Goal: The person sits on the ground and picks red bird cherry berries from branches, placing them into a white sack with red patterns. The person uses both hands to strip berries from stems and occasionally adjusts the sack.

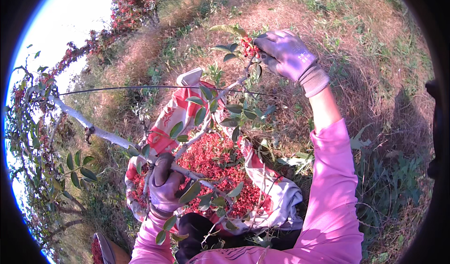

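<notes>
My left hand (165, 186), in a purple-grey work glove, grips the pale grey branch (105, 134) low in the view. My right hand (281, 53), gloved alike, has its fingertips at a cluster of small red berries (248, 48) on the upper end of a forked branch; whether the fingers grip the cluster cannot be told. Green leaves (200, 116) grow along the fork between my hands. Beneath the branches an open red and white cloth sack (260, 169) holds a large heap of red berry clusters (218, 162) mixed with some leaves.
A thin dark line (140, 87) crosses above the sack. More leafy branches (38, 141) stand at the left, and berry-laden trees (130, 7) rise at the upper left. Dry grass (334, 28) and weeds cover the ground. A container (109, 250) with red contents is at the lower left.
</notes>
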Tool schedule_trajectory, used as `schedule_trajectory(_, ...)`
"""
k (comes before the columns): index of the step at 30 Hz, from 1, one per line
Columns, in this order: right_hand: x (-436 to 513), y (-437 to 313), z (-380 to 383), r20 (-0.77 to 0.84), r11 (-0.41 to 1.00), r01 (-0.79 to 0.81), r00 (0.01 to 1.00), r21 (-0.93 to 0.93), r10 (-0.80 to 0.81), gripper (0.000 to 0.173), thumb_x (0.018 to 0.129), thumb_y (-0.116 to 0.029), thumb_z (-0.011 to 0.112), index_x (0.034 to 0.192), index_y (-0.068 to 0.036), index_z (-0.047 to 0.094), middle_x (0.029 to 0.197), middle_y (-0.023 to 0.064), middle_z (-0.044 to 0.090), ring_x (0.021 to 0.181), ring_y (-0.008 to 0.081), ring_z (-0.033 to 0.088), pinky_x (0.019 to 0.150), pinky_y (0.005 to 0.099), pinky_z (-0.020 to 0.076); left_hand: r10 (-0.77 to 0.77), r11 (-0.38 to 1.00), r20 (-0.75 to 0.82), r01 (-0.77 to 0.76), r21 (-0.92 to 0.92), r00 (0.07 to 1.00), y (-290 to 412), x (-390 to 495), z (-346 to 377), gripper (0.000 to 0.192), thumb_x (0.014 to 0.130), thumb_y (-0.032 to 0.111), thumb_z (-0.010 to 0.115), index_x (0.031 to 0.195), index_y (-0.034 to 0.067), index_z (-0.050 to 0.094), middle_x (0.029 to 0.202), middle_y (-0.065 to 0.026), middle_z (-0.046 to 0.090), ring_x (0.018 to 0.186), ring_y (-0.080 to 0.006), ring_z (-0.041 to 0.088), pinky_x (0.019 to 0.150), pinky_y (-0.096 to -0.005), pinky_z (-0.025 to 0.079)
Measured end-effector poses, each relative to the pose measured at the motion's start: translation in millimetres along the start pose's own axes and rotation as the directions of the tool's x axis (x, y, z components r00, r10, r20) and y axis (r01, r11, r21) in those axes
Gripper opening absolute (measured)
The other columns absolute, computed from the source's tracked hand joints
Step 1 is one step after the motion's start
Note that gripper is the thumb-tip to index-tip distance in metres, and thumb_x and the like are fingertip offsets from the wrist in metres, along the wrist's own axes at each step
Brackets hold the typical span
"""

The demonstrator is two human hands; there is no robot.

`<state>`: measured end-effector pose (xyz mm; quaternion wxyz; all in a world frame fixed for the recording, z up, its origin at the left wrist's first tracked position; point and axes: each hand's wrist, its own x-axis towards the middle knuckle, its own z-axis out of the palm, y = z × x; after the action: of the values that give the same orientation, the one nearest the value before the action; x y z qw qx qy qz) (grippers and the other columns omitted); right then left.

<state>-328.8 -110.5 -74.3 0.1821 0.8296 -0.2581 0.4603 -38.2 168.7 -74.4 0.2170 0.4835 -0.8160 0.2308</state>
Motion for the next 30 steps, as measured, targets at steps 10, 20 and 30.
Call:
schedule_trajectory(10, 6.9, -28.9, 22.6, 0.007, 0.945, -0.236, 0.970, -0.227, 0.244, 0.022, 0.078, -0.032, 0.062, 0.089, -0.014, 0.060, 0.086, 0.0064, 0.065, 0.085, 0.0241, 0.064, 0.073, 0.0370, 0.0494, -0.037, 0.999, -0.016, 0.037, -0.020, 0.999, 1.4, -0.9, 3.7, 0.032, 0.058, 0.023, 0.081, 0.072, 0.002, 0.060, 0.111, -0.0197, 0.052, 0.091, -0.0351, 0.057, 0.075, -0.0399, 0.048)
schedule_trajectory(20, 18.0, -40.0, 50.2, -0.035, 0.700, -0.583, 0.758, 0.414, 0.652, 0.027, 0.083, -0.033, 0.063, 0.082, -0.006, 0.062, 0.069, 0.0110, 0.065, 0.064, 0.0284, 0.063, 0.059, 0.0397, 0.0482, -0.040, 0.999, -0.030, 0.039, -0.036, 0.999, -2.3, -1.2, 8.5, 0.035, 0.059, 0.025, 0.082, 0.073, 0.001, 0.060, 0.113, -0.0187, 0.050, 0.095, -0.0365, 0.055, 0.077, -0.0407, 0.047)
schedule_trajectory(30, -13.5, 12.5, 46.8, 0.104, -0.105, -0.029, 0.544, 0.994, 0.833, 0.014, 0.085, -0.011, 0.060, 0.095, -0.002, 0.065, 0.082, 0.0026, 0.066, 0.077, 0.0094, 0.061, 0.071, 0.0258, 0.0495, -0.052, 0.998, -0.004, 0.052, -0.025, 0.999, -3.3, -7.2, 7.8, 0.033, 0.057, 0.025, 0.083, 0.068, 0.002, 0.062, 0.115, -0.0194, 0.049, 0.094, -0.0350, 0.054, 0.075, -0.0396, 0.046)
